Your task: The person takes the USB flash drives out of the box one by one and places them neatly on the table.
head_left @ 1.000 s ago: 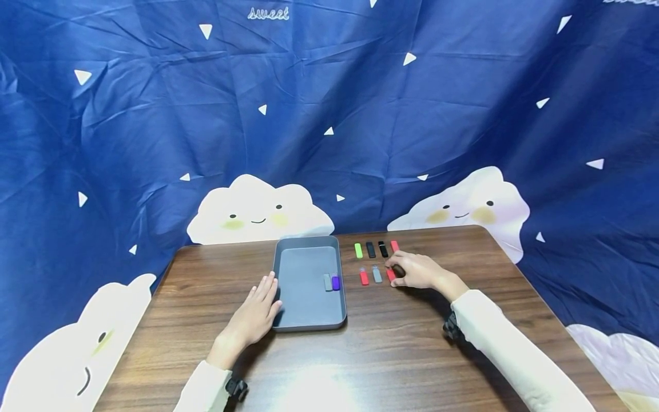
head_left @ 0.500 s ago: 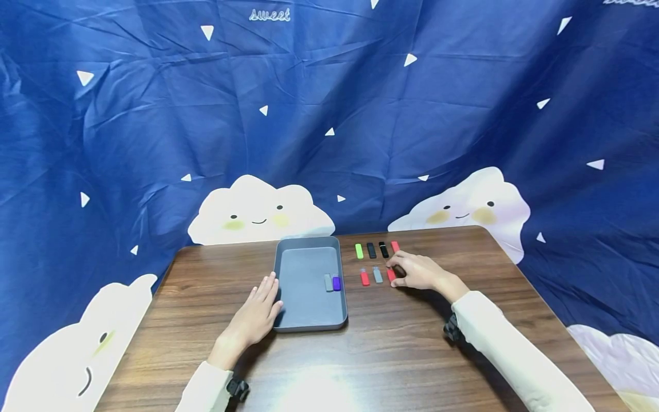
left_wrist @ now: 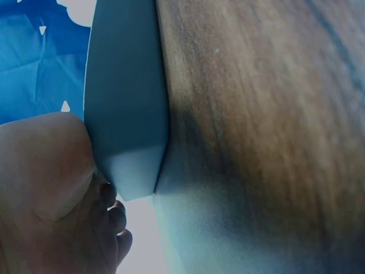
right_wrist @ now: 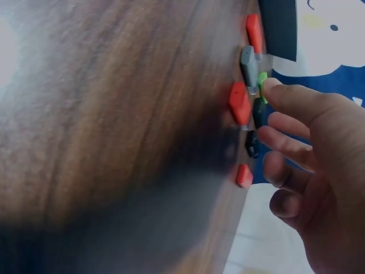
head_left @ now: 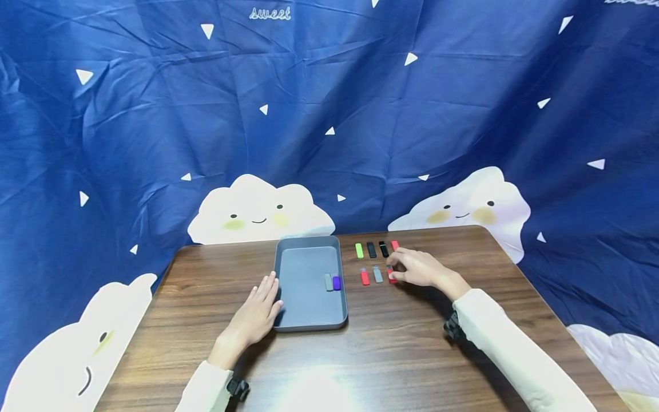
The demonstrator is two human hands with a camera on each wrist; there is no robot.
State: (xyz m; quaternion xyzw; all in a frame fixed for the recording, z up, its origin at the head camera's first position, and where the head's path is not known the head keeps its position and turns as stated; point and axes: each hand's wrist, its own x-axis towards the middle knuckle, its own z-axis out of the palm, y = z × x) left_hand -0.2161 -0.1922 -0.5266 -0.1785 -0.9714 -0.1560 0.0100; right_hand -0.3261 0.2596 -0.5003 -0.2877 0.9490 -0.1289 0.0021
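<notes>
My left hand [head_left: 252,315] lies with straight fingers against the left wall of the grey tray [head_left: 309,329]; in the left wrist view its palm edge [left_wrist: 45,188] is beside that wall. On the table right of the tray, my right hand [head_left: 419,268] is above a red USB stick [head_left: 392,277]. In the right wrist view this red stick [right_wrist: 239,103] lies on the wood, apart from the loosely bent fingers, which hold nothing. The front row also has a grey USB stick [head_left: 378,275] and another red USB stick [head_left: 365,277].
Behind them lie a green stick [head_left: 359,250], two black sticks, one a dark stick [head_left: 372,250] and one a glossy stick [head_left: 383,249], and a red stick [head_left: 394,245]. Inside the tray are a grey stick [head_left: 329,282] and a purple stick [head_left: 337,283]. A blue curtain [head_left: 360,143] hangs behind the table.
My right hand has risen slightly off the near red USB stick, showing more of it. The left hand and the tray stay where they were.
</notes>
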